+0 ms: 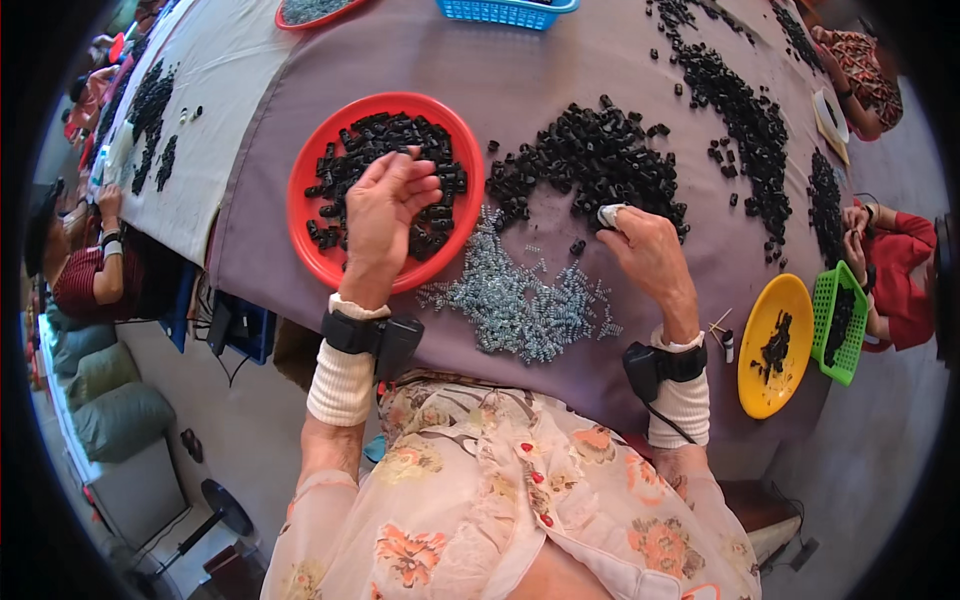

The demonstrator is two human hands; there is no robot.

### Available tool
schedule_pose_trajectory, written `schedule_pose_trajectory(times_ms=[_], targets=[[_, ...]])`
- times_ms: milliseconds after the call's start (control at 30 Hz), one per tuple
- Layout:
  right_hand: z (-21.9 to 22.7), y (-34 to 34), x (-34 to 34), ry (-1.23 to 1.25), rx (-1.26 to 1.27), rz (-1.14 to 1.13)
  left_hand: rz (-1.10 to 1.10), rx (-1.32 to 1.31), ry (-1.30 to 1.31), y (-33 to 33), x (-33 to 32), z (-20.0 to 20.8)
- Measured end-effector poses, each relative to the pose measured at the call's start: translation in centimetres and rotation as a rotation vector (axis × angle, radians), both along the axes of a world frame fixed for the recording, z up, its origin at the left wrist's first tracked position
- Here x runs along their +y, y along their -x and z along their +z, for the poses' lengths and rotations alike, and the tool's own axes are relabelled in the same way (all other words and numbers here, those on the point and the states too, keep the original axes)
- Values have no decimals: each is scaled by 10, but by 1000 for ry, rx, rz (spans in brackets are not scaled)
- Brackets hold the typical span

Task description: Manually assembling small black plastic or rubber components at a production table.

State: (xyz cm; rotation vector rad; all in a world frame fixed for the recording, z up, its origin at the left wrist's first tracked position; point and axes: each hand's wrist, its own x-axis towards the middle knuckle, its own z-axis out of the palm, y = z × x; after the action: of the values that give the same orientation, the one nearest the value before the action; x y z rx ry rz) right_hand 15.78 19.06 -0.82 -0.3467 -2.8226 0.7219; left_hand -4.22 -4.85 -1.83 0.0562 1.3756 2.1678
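Observation:
My left hand [388, 205] hovers over a red plate [303, 262] of small black plastic parts [385, 128]. Its thumb and forefinger are closed together; whatever they pinch is too small to name. At the lower right of a heap of black parts [590, 160], my right hand [645, 250] has its fingers closed and pointing left, with white wrapping on a fingertip. A single black part [578, 247] lies just below those fingertips. I cannot make out what is between them. Between my hands, close to me, spreads a pile of small metal springs [530, 305].
A yellow plate [758, 385] and a green basket [850, 355] hold black bits on the right. More black parts [740, 120] trail along the far right. A blue basket [505, 12] stands at the back. People sit at the left [85, 265] and right [900, 265] edges.

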Motion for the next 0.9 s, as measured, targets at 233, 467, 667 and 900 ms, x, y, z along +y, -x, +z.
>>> schedule_pose_trajectory(times_ms=[233, 467, 667, 900], targets=[[-11, -7, -2, 19, 39, 57, 28, -72, 67, 6, -12, 0], [-23, -5, -18, -135, -29, 149, -152, 26, 71, -21, 20, 10], [-23, 0, -21, -38, 75, 109, -313, 78, 95, -50, 45, 12], [5, 7, -21, 119, 171, 105, -509, 75, 169, -71, 63, 9]])
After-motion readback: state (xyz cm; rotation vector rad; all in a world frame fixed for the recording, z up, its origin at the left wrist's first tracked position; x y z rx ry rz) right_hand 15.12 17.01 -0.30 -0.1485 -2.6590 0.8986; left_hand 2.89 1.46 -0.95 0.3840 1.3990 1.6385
